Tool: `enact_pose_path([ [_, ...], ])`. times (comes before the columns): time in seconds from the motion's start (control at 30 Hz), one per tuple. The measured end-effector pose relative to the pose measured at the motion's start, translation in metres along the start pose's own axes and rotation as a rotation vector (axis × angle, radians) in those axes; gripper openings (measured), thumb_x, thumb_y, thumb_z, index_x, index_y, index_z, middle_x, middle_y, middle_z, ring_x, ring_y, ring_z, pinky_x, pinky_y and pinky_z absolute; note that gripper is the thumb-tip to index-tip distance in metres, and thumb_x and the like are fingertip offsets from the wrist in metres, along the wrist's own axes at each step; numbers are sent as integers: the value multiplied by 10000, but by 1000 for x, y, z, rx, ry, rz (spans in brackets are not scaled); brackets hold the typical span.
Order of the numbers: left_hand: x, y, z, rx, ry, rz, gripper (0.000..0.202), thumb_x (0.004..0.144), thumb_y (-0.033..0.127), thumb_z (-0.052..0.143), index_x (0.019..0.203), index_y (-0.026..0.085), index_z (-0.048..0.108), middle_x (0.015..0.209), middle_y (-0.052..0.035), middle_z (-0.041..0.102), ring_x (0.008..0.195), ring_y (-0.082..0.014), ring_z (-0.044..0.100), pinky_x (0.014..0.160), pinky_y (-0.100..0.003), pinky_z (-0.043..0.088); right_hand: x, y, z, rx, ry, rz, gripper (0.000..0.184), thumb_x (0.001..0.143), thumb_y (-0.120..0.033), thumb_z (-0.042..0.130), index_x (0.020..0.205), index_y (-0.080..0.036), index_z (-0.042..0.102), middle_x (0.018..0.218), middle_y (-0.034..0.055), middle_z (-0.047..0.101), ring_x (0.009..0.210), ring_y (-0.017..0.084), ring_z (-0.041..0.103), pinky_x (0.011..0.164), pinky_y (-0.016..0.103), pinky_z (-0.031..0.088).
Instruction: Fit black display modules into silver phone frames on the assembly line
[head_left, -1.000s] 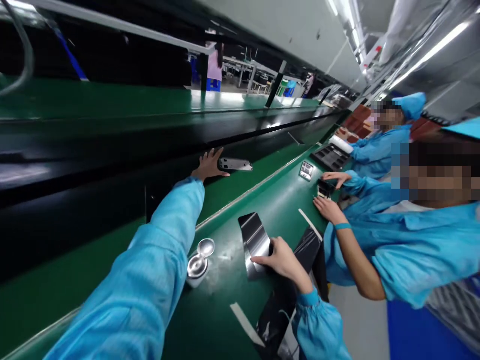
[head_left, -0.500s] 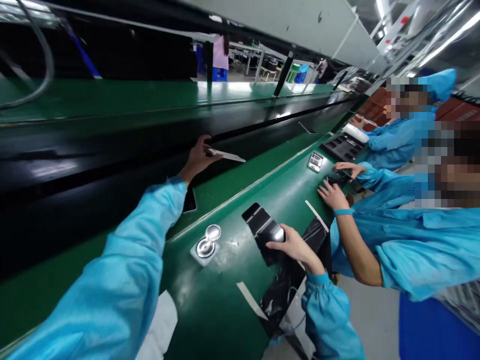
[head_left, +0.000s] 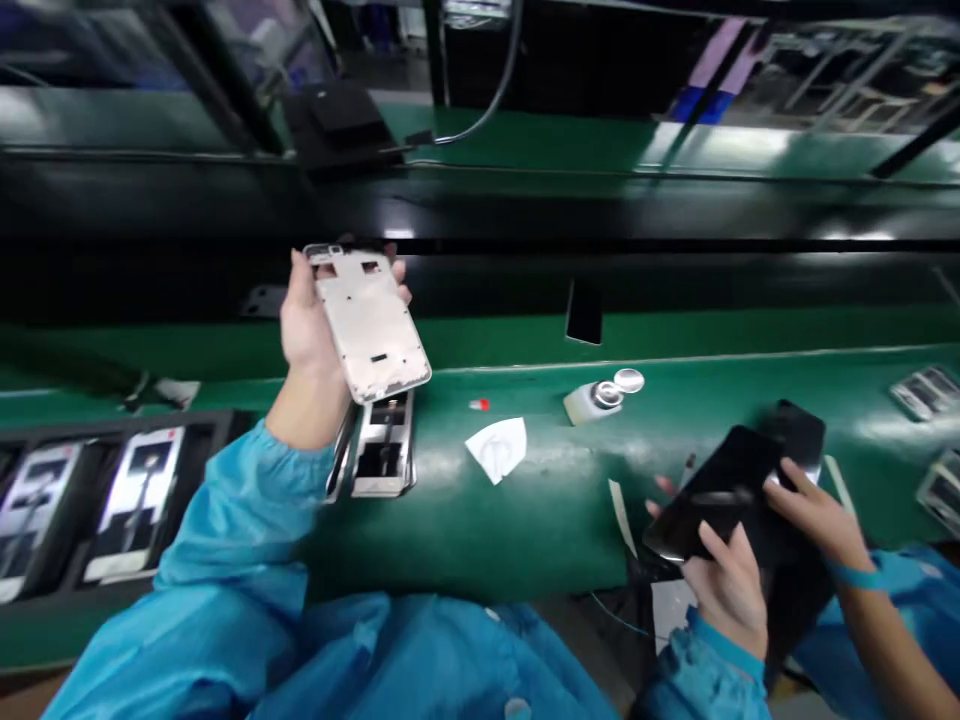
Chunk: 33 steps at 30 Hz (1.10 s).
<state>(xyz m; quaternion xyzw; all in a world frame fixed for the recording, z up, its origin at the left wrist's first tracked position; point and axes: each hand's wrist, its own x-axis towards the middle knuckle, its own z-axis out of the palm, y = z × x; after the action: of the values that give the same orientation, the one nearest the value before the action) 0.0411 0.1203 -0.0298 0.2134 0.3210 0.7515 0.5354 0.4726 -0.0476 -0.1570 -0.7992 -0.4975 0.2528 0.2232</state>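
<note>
My left hand (head_left: 307, 320) is raised over the green bench and grips a pale metal phone frame (head_left: 371, 320), tilted with its inner side towards me. Below it another phone frame (head_left: 382, 445) lies on the bench. My right hand (head_left: 724, 580) is at the lower right, fingers closed on a glossy black panel (head_left: 712, 490) held just off the bench edge. A co-worker's hand (head_left: 814, 510) with a blue wristband reaches in beside that panel and touches a second dark panel (head_left: 795, 430).
A black tray (head_left: 112, 495) with phone parts sits at the left. On the green bench (head_left: 525, 520) are a white wipe (head_left: 499, 447), a small red cap (head_left: 478, 404) and a white dispenser bottle (head_left: 596, 400). A black conveyor belt (head_left: 600, 215) runs behind. More parts (head_left: 922, 390) lie far right.
My left hand lifted the phone frame off the far belt and brought it back over the bench. The view swung left and down. My right hand lifted the black panel from the bench.
</note>
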Motion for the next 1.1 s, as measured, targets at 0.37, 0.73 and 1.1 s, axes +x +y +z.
enact_pose_path([
  [0.37, -90, 72, -86, 50, 202, 166, 606, 1122, 686, 393, 1062, 266, 825, 1281, -111, 824, 1048, -221, 778, 786, -298, 646, -105, -121, 81, 974, -1329, 154, 621, 591, -717, 829, 1039, -322, 658, 963, 112, 799, 841, 403, 818, 778, 621, 655],
  [0.73, -37, 88, -91, -250, -5, 123, 504, 1122, 666, 453, 1115, 234, 711, 1269, -88, 797, 1112, -196, 754, 877, -267, 619, -155, -187, 141, 1134, -1053, -28, 942, 893, -964, 494, 1667, -426, 480, 1100, 86, 676, 662, 196, 492, 542, 323, 481],
  [1.1, -17, 86, -98, -319, -1, 65, 605, 1165, 687, 232, 1105, 237, 632, 1117, -76, 762, 971, -230, 789, 771, -321, 628, -68, -293, 188, -341, -329, -388, 926, 1041, -637, 717, 1788, -238, 343, 1403, 231, 610, 1136, 447, 784, 1017, 587, 618],
])
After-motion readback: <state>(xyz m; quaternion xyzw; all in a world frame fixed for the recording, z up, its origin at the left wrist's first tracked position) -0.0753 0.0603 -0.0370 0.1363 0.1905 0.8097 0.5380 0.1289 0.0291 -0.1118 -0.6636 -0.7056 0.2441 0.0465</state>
